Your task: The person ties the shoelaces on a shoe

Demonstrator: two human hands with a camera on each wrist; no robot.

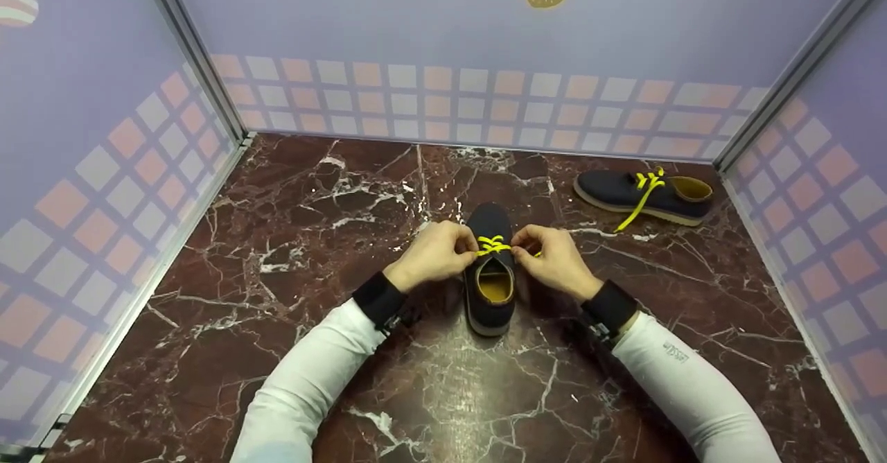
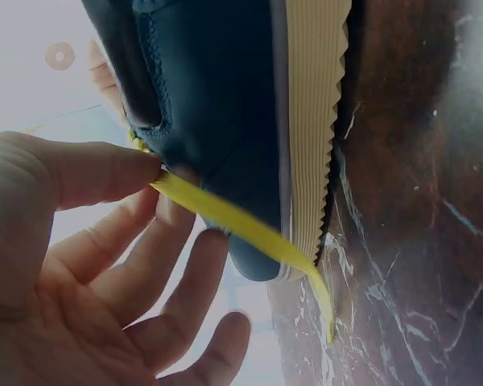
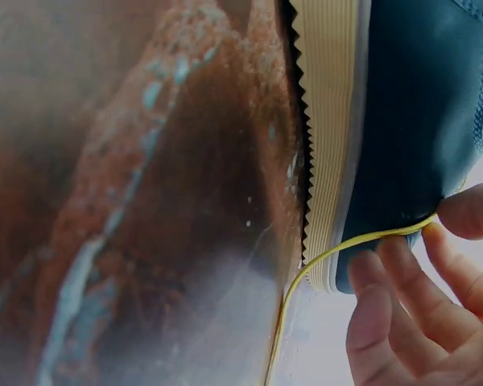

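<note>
A dark navy shoe [image 1: 490, 218] with a tan ridged sole [image 2: 315, 121] stands on the marbled surface, its toe pointing away from me. Yellow shoelace [image 1: 493, 245] crosses its front. At the shoe's left side my left hand [image 1: 439, 249] pinches one lace end between thumb and index finger; the flat yellow end [image 2: 249, 229] hangs down past the sole. On the other side my right hand [image 1: 552, 255] pinches the opposite lace end [image 3: 354, 241] between thumb and fingertips, and that end trails down to the surface.
A second navy shoe [image 1: 610, 189] with yellow laces lies to the right at the back, its toe to the left and one lace end [image 1: 630, 217] hanging over its side. Patterned lilac panels [image 1: 416, 26] wall in the dark red marbled surface [image 1: 312, 241] at the back and both sides.
</note>
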